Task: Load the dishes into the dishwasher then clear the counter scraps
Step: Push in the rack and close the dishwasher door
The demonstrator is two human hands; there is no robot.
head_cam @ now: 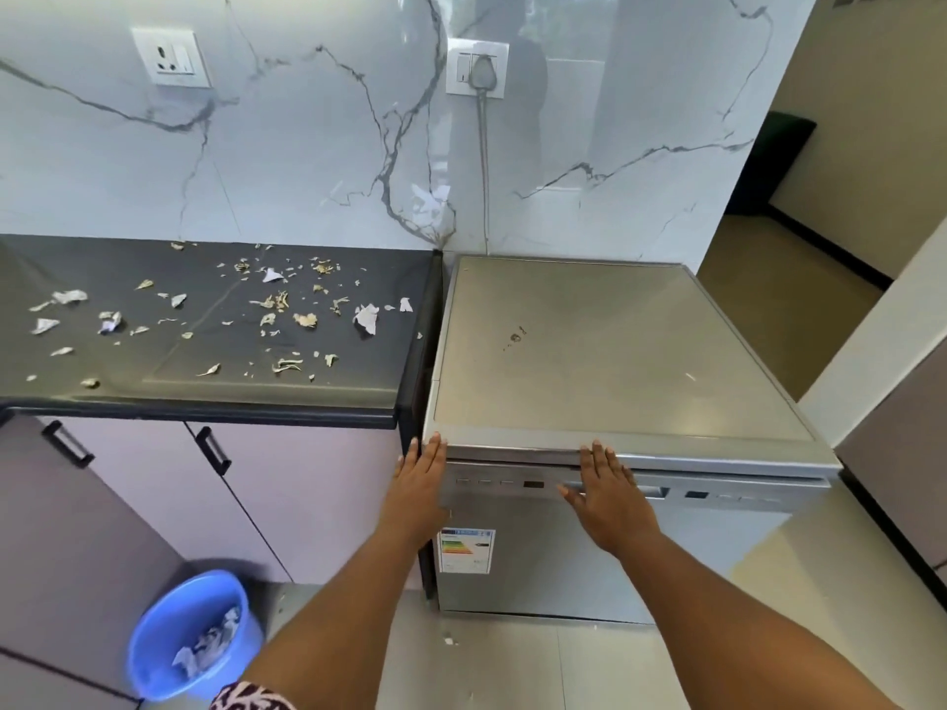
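Note:
A silver dishwasher (604, 351) stands to the right of a dark counter (153, 397), its door closed. My left hand (417, 484) lies flat on the door's top left corner, fingers straight. My right hand (610, 497) presses flat on the control panel near the handle recess, fingers spread. Neither hand holds anything. Several paper and peel scraps (287, 304) are scattered over the counter. No dishes are in view.
A blue bin (153, 632) with crumpled paper sits on the floor at lower left, below cabinet doors with black handles (212, 448). A plug and cord (481, 74) hang on the marble wall behind the dishwasher. A small scrap (450, 640) lies on the floor.

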